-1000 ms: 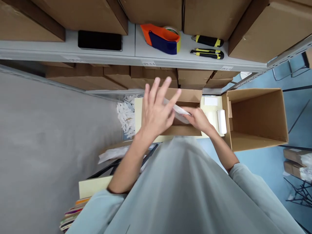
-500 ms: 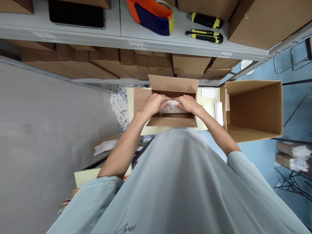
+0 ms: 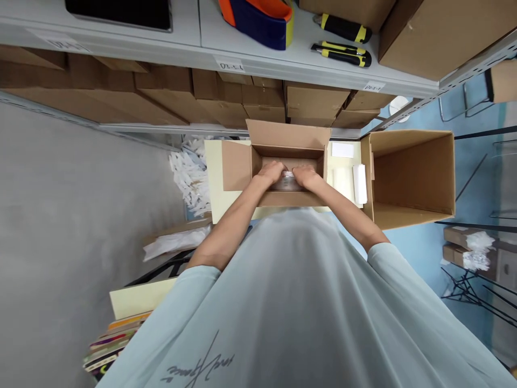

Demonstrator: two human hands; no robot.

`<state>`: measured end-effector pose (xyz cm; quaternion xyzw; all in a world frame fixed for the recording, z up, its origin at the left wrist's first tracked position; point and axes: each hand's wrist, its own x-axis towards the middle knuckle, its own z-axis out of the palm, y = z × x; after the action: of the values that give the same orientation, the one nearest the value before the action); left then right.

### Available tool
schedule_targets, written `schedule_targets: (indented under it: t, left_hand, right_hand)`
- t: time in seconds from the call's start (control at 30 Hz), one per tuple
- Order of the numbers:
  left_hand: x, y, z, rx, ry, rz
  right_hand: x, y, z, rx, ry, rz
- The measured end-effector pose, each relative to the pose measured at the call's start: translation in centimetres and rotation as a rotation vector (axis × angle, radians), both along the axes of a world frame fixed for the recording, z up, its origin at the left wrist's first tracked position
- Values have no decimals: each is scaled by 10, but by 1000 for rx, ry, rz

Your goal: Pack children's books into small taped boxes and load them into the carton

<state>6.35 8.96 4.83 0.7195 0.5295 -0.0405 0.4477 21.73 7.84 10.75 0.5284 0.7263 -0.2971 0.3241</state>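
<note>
An open cardboard box [image 3: 236, 167] with its flaps folded out stands on a pale yellow table [image 3: 215, 202] in front of me. Inside it lies a package in clear plastic wrap [image 3: 287, 183], low and toward the near wall. My left hand [image 3: 273, 171] is closed at the left of the package's top edge, and my right hand [image 3: 304, 175] is closed at its right, both gripping the bunched plastic. Fingertips of both hands are partly hidden. What is inside the wrap is too blurred to make out.
A larger open cardboard box [image 3: 412, 178] lies right of the table, beside a white roll [image 3: 360, 184] and white labels [image 3: 342, 150]. The shelf [image 3: 250, 56] ahead holds a tape dispenser [image 3: 258, 24], box cutters [image 3: 343, 53] and a black phone-like slab [image 3: 121, 13]. Crumpled white paper [image 3: 189, 175] sits at left.
Both hands have gone deeper into the box with the wrapped package, which now sits lower and nearer me. The camera view has shifted slightly.
</note>
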Motion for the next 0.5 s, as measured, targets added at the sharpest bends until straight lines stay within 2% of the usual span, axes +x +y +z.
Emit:
schedule_targets:
  t: [0.07, 0.17, 0.23, 0.3, 0.33, 0.4, 0.5]
  left_hand:
    - [-5, -5, 8, 17, 12, 11]
    - [-32, -25, 27, 224, -84, 94]
    - [-60, -43, 38, 434, -106, 280]
    - [-90, -60, 44, 549, -20, 551]
    - [-103, -67, 45, 552, 21, 671]
    - [-121, -75, 42, 442, 84, 838]
    - [-126, -80, 38, 241, 109, 893]
  right_hand:
    - [17, -16, 18, 85, 90, -20]
    - [57, -47, 45, 382, 517, -169]
    - [88, -68, 51, 573, 624, -380]
    - [115, -86, 44, 662, 586, -616]
    - [127, -92, 37, 646, 551, -699]
    - [142, -101, 18, 543, 515, -812]
    - [147, -106, -7, 369, 602, -887]
